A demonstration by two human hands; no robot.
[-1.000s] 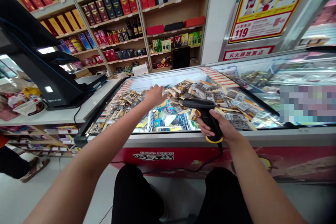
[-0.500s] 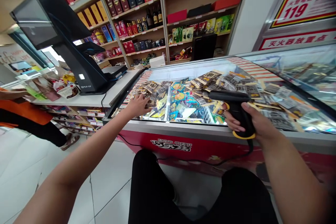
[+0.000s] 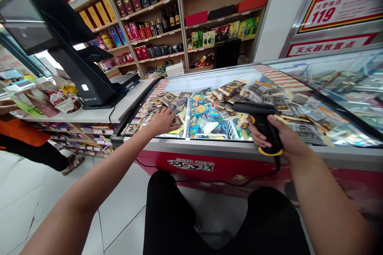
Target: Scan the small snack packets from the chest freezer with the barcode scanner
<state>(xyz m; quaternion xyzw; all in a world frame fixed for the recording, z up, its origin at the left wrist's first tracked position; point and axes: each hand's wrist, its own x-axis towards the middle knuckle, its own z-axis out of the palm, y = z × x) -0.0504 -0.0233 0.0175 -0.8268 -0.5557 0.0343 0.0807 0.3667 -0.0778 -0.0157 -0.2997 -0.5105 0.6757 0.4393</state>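
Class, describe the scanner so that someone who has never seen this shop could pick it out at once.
Find the long, red-fronted freezer filled with packets. Above its front edge, right of centre, the person's right hand grips the scanner. Unlike the flat packets behind it, it is black, gun-shaped and yellow-edged, with a cable hanging from its handle.

The person's left hand (image 3: 163,122) and right hand (image 3: 283,135) are uncovered, with slim, bare forearms (image 3: 119,164); the left arm (image 3: 74,211) is bare past the elbow. Plain, matte black cloth trousers (image 3: 166,219) cover both legs, the fabric uniformly dark.
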